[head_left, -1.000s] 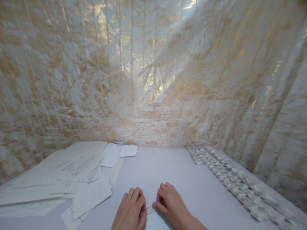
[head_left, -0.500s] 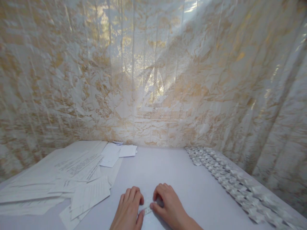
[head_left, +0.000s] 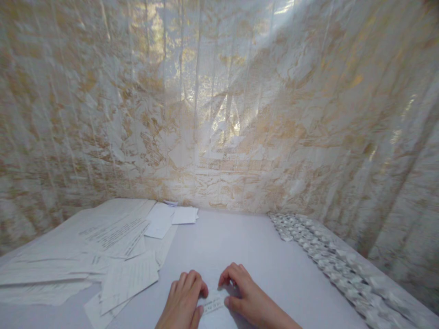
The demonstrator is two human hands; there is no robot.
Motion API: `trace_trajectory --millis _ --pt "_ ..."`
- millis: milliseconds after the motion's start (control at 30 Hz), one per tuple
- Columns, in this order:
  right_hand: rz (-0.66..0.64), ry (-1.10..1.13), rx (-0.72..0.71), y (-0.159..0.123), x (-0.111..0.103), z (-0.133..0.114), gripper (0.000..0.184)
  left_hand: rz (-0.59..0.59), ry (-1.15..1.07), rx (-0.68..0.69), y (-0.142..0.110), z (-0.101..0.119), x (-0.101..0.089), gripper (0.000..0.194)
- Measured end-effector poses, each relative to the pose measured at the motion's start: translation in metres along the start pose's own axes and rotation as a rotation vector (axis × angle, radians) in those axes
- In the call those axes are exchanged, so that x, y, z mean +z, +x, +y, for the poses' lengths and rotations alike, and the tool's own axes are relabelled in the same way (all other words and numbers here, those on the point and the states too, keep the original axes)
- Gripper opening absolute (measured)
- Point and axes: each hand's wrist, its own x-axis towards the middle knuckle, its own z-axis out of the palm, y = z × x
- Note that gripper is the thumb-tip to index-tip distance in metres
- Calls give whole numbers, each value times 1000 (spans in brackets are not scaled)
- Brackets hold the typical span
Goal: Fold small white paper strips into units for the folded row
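Note:
At the near edge of the white table (head_left: 233,237) both my hands press on a small folded printed paper (head_left: 213,302). My left hand (head_left: 185,299) has its fingers curled down on the paper's left end, thumb tucked under by its edge. My right hand (head_left: 243,294) pinches the paper's right end between bent fingers and thumb. Only a short strip of the paper with printed lines shows between the two hands; the remainder is hidden under them.
Several printed leaflets (head_left: 113,246) lie spread over the left half of the table, some folded (head_left: 184,214). A long row of silver blister packs (head_left: 329,256) runs along the right edge. A white and gold curtain (head_left: 219,114) hangs close behind.
My hands have drawn slightly apart, so more of the printed paper shows between them. The view has shifted a little; the leaflets and blister packs lie as before.

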Motion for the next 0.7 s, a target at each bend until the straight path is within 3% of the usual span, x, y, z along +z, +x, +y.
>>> trace_trajectory --millis 167,300,500,700 --pt "-14 61 -31 -2 0 5 39 110 -97 99 -1 -10 6 32" --pt "44 43 -56 -6 6 4 38 90 -116 266 1 -13 9 20" --pt "62 -30 -77 -10 10 2 28 39 -35 189 3 -7 1 13" --pt "74 -167 -102 -10 15 -7 19 59 30 271 4 -9 -3 13"
